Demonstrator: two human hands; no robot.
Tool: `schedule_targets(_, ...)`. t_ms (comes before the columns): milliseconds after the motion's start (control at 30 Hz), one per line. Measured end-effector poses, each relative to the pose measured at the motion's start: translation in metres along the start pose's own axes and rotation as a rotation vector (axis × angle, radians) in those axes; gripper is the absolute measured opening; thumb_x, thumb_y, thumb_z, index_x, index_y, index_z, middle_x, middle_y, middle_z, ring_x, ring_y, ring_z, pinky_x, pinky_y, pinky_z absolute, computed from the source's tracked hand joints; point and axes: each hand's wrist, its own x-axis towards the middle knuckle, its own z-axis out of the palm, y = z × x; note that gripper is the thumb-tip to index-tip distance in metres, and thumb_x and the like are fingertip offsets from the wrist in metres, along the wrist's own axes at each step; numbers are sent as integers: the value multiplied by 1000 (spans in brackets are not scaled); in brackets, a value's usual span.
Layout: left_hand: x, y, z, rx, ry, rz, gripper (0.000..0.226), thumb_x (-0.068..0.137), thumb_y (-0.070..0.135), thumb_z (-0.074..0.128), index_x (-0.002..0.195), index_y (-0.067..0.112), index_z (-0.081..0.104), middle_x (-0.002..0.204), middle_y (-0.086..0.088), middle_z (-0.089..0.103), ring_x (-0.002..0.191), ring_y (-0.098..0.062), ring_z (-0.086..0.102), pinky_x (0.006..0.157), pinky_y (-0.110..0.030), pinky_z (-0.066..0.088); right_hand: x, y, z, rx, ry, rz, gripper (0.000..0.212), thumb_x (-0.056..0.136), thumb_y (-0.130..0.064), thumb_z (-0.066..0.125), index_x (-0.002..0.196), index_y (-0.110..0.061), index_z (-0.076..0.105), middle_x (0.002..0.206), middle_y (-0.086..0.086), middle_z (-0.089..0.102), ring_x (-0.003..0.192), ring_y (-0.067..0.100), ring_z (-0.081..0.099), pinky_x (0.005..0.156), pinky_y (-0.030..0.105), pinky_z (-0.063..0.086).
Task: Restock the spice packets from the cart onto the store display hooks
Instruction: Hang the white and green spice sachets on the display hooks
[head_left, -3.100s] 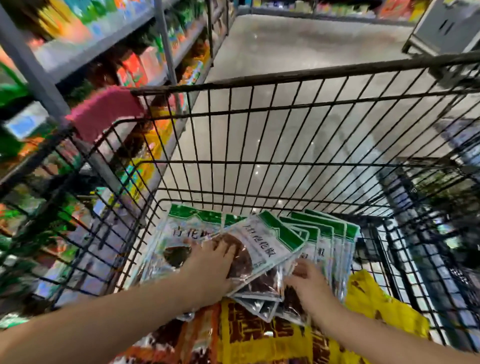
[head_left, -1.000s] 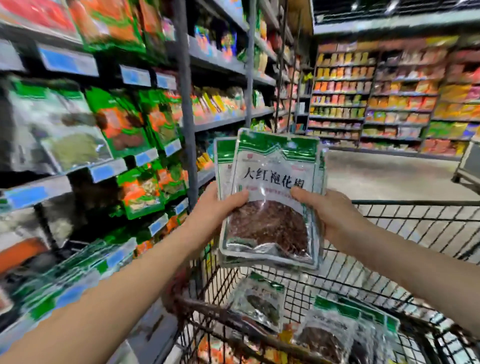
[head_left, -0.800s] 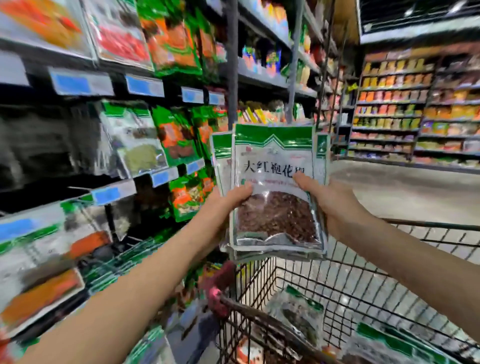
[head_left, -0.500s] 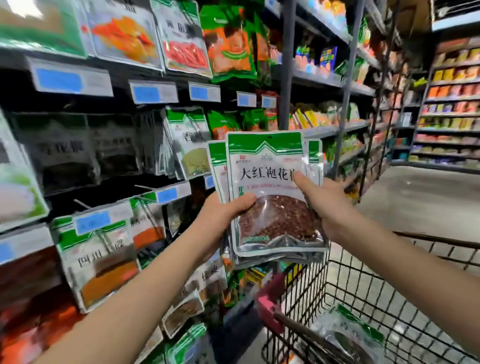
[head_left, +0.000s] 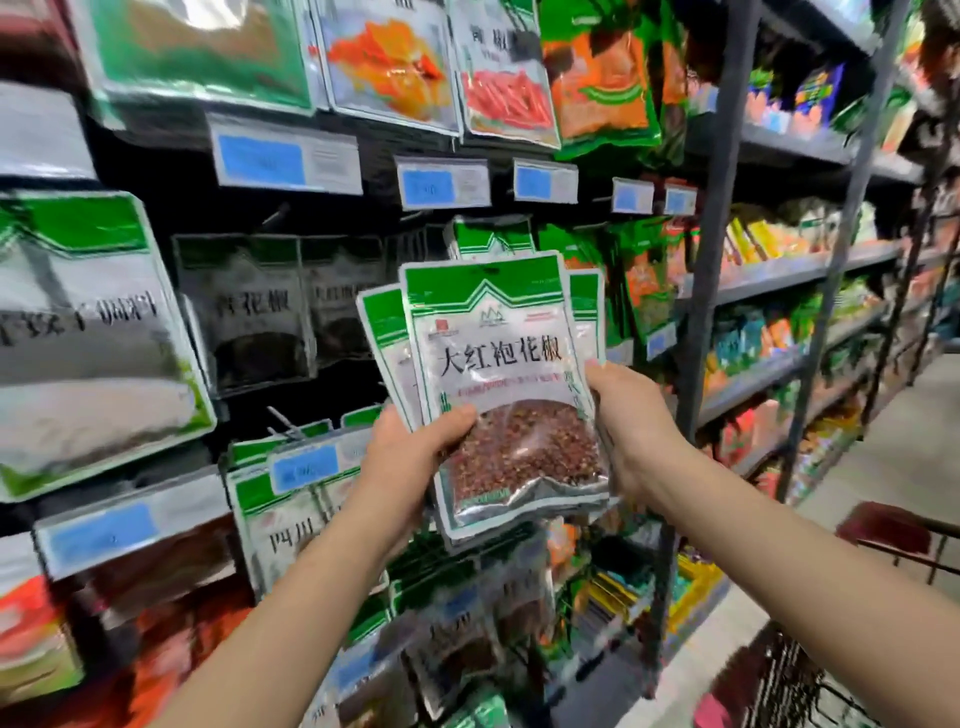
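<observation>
Spice packets (head_left: 498, 384), a fanned stack, stand upright at the centre of the frame with labels toward the person, probably to match them against the hung packets (head_left: 244, 306) behind. The left hand (head_left: 410, 467) and right hand (head_left: 628, 431) pinch the stack's lower sides, thumbs in front and fingers behind.

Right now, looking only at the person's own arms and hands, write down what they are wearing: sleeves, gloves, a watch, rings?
Nothing worn shows. The left forearm and right forearm are bare down to the picture's edge: no sleeve or cuff. The left hand and right hand are ungloved, with no watch, bracelet or ring visible.
</observation>
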Motion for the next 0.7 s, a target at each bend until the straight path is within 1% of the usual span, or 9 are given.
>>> schedule_targets(133, 11, 1, -22, 127, 94, 160, 77, 53, 44, 82, 123, 24, 57, 118, -3, 67, 111, -25, 63, 101, -50, 45, 19, 7, 37, 28, 74, -33, 42, 93, -29, 51, 122, -1, 59, 123, 18, 62, 115, 29, 57, 103, 45, 43)
schedule_targets(233, 14, 7, -39, 198, 127, 209, 62, 59, 39, 80, 116, 29, 59, 113, 2, 69, 107, -21, 64, 101, -50, 46, 28, 9, 51, -4, 84, -80, 31, 98, -21, 44, 87, 7, 48, 84, 24, 48, 77, 19, 45, 70, 29, 32)
schedule_targets(333, 19, 17, -58, 245, 171, 225, 73, 55, 45, 85, 118, 18, 59, 110, -4, 68, 106, -27, 64, 101, -53, 45, 38, 0, 55, -40, 95, -178, 37, 99, -16, 42, 65, -3, 35, 66, 14, 36, 62, 15, 32, 59, 31, 21)
schedule_targets(533, 26, 29, -87, 196, 157, 160, 45, 77, 20, 77, 116, 7, 61, 109, -16, 69, 101, -34, 66, 97, -57, 47, 67, -10, 64, -59, 82, -238, 33, 98, -19, 49, 85, 7, 63, 89, 25, 63, 80, 37, 57, 76, 43, 43)
schedule_targets(567, 27, 30, -89, 203, 153, 156, 41, 77, 19, 75, 114, 7, 63, 107, -16, 70, 99, -34, 67, 95, -56, 48, 71, -11, 65, -59, 78, -250, 33, 97, -19, 50, 73, 1, 60, 76, 20, 60, 70, 33, 53, 69, 39, 39)
schedule_targets(600, 28, 31, -91, 197, 149, 151, 37, 80, 15, 73, 114, 7, 63, 106, -16, 71, 97, -33, 68, 93, -53, 50, 77, -12, 66, -57, 71, -261, 34, 97, -19, 50, 67, -4, 56, 70, 15, 56, 68, 15, 26, 65, 36, 36)
schedule_targets(633, 27, 33, -92, 182, 142, 152, 35, 82, 11, 69, 116, 5, 62, 105, -15, 71, 97, -32, 68, 91, -48, 51, 82, -13, 67, -50, 56, -267, 34, 97, -19, 50, 65, -7, 54, 70, 10, 55, 98, 27, 56, 66, 35, 36)
schedule_targets(667, 27, 35, -93, 172, 133, 150, 37, 81, 9, 68, 117, 4, 61, 106, -15, 71, 97, -32, 68, 90, -45, 51, 86, -13, 69, -44, 36, -266, 35, 98, -20, 49, 64, -14, 50, 69, 2, 52, 68, 18, 47, 67, 32, 35)
schedule_targets(700, 25, 37, -94, 170, 124, 148, 43, 78, 9, 71, 119, 2, 60, 107, -16, 70, 98, -31, 68, 90, -43, 51, 88, -15, 71, -46, 22, -264, 36, 98, -21, 48, 63, -22, 43, 69, -6, 46, 71, 14, 44, 68, 30, 34)
